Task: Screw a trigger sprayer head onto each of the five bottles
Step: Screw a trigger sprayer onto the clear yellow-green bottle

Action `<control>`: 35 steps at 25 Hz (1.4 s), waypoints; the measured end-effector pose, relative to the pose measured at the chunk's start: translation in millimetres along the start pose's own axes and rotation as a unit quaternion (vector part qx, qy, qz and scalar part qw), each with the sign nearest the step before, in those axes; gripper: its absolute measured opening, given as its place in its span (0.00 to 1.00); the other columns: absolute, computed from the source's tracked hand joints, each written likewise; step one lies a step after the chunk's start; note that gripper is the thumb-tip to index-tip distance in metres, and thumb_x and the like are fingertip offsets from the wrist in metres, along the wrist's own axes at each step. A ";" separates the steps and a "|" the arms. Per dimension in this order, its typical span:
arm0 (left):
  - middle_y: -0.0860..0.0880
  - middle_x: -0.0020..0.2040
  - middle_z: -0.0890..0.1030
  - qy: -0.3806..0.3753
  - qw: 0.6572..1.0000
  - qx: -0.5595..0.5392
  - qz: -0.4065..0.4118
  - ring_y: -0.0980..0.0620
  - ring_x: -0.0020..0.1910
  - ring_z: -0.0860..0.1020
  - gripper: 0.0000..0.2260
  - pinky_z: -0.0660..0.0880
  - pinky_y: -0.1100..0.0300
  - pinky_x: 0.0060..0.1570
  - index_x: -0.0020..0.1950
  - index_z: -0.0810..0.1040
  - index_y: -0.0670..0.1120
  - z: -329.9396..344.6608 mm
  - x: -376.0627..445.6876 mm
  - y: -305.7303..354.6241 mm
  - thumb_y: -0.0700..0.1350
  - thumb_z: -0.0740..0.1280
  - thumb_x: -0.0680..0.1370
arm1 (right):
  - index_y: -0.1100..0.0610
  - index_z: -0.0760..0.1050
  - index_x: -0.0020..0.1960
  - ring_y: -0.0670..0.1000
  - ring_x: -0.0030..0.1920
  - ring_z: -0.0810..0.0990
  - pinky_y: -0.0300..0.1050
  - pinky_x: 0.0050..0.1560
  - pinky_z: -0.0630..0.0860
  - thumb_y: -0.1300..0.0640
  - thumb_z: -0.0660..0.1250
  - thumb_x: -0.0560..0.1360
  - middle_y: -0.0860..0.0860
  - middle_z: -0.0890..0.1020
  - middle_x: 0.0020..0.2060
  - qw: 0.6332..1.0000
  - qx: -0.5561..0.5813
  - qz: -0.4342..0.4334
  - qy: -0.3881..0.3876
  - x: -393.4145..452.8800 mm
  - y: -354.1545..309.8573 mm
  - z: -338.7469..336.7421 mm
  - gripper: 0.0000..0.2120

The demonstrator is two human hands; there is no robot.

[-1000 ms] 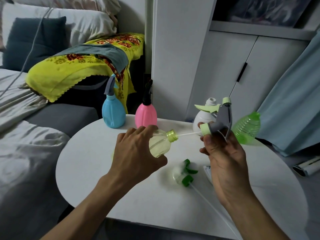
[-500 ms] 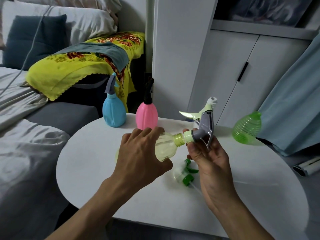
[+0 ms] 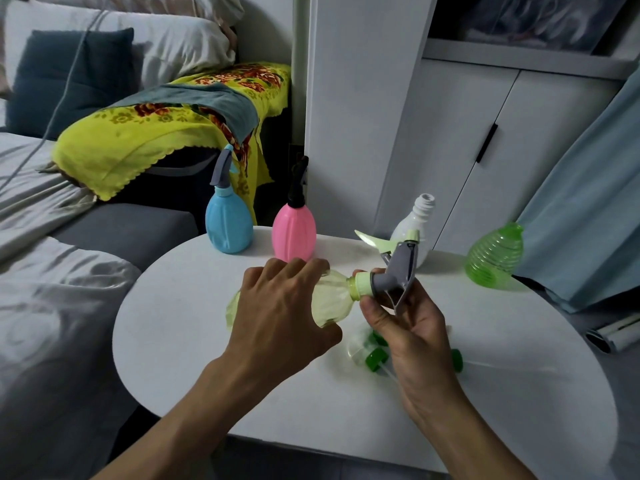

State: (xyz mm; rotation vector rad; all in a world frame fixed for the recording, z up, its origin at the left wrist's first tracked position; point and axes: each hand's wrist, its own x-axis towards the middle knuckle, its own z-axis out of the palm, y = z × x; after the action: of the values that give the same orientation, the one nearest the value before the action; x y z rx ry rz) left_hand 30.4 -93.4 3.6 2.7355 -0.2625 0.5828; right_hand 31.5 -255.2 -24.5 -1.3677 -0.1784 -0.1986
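A round white table [image 3: 485, 393] is seen beside a bed with grey sheets [image 3: 52, 289], a yellow flowered cloth [image 3: 138, 133] and a dark blue cushion [image 3: 69, 74]; white cupboards [image 3: 467, 133] stand behind the table and a pale blue curtain [image 3: 588, 202] hangs at the right. At the far edge of the table a blue bottle [image 3: 228, 226] and a pink bottle [image 3: 294, 230] are stood upright, each already fitted with a sprayer, while a white bottle [image 3: 412, 220] and a green bottle [image 3: 493, 261] are stood open-necked. A yellow bottle [image 3: 329, 299] is held above the table middle, laid nearly level with its long axis running left to right and its neck pointed right. It is wrapped from above by the left hand [image 3: 280, 317], fingers curled closed over its body. A grey sprayer head [image 3: 398, 275] with a pale green collar is set on the neck, its trigger pointed up and left, and is pinched by the right hand [image 3: 408, 327] between thumb and fingers. Loose green-capped sprayer parts [image 3: 375, 358] are left lying on the table under the hands
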 end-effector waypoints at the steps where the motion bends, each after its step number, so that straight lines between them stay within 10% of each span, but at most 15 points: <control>1: 0.48 0.48 0.84 -0.001 1.000 0.012 0.003 0.43 0.45 0.78 0.32 0.75 0.48 0.47 0.60 0.78 0.48 -0.5 -0.4 0.2 0.56 0.78 0.58 | 0.42 0.82 0.52 0.47 0.54 0.83 0.39 0.50 0.78 0.59 0.74 0.69 0.46 0.86 0.50 1.000 -0.017 0.003 0.000 -0.2 -0.3 0.0 0.16; 6: 0.48 0.49 0.83 -0.003 0.999 0.037 0.014 0.42 0.47 0.78 0.31 0.73 0.48 0.48 0.60 0.79 0.47 -3.5 -0.2 2.7 0.54 0.78 0.59 | 0.44 0.83 0.49 0.50 0.41 0.80 0.48 0.40 0.78 0.33 0.70 0.66 0.45 0.84 0.39 0.996 -0.068 0.051 0.027 -0.8 -13.5 -5.9 0.19; 10: 0.48 0.50 0.83 0.001 0.997 0.061 0.044 0.42 0.48 0.79 0.28 0.73 0.48 0.50 0.59 0.79 0.47 -3.7 -1.4 5.7 0.54 0.77 0.61 | 0.44 0.82 0.58 0.44 0.53 0.82 0.60 0.59 0.77 0.39 0.62 0.78 0.43 0.86 0.52 0.986 -0.127 0.099 0.041 5.2 -16.4 -17.6 0.16; 15: 0.50 0.49 0.83 0.005 0.996 0.066 0.058 0.43 0.47 0.78 0.28 0.71 0.49 0.49 0.59 0.79 0.48 -5.3 0.1 3.3 0.55 0.74 0.60 | 0.44 0.57 0.77 0.31 0.59 0.76 0.30 0.58 0.72 0.41 0.59 0.76 0.38 0.75 0.66 0.979 -0.200 0.028 -0.023 4.5 -22.3 -20.7 0.32; 18: 0.51 0.50 0.83 -0.028 0.997 0.051 0.043 0.45 0.47 0.77 0.30 0.71 0.51 0.48 0.60 0.77 0.50 -4.8 1.9 0.4 0.58 0.73 0.61 | 0.46 0.62 0.72 0.47 0.44 0.86 0.51 0.46 0.82 0.46 0.66 0.76 0.49 0.86 0.49 0.953 -0.284 -0.102 0.025 2.2 -26.9 -22.5 0.27; 26: 0.55 0.51 0.82 -0.057 0.997 0.009 0.046 0.49 0.48 0.75 0.31 0.68 0.54 0.48 0.63 0.75 0.53 -1.7 2.3 -7.3 0.62 0.70 0.61 | 0.45 0.68 0.65 0.51 0.21 0.77 0.44 0.26 0.75 0.44 0.77 0.69 0.44 0.84 0.29 0.936 -0.291 -0.166 0.106 -2.0 -26.3 -19.7 0.30; 29: 0.55 0.52 0.82 -0.073 0.996 -0.012 0.047 0.49 0.49 0.76 0.32 0.68 0.55 0.48 0.64 0.75 0.54 0.9 1.2 -5.7 0.63 0.70 0.61 | 0.51 0.78 0.60 0.48 0.28 0.80 0.40 0.29 0.73 0.46 0.71 0.75 0.45 0.84 0.32 0.877 -0.399 -0.254 0.084 0.0 -26.4 -24.7 0.16; 35: 0.53 0.51 0.82 -0.078 0.995 0.040 0.047 0.47 0.48 0.76 0.31 0.70 0.51 0.50 0.62 0.76 0.53 -9.7 7.0 -22.7 0.61 0.72 0.61 | 0.55 0.78 0.64 0.51 0.41 0.74 0.42 0.37 0.70 0.42 0.75 0.68 0.44 0.78 0.40 0.743 -0.605 -0.265 -0.103 5.6 -32.7 -37.8 0.29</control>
State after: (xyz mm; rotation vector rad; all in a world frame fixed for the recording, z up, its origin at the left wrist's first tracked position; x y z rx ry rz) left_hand 38.7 -69.7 8.6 2.8624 -0.4155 0.4126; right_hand 29.4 -298.7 0.7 -2.6346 -0.7204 -0.7348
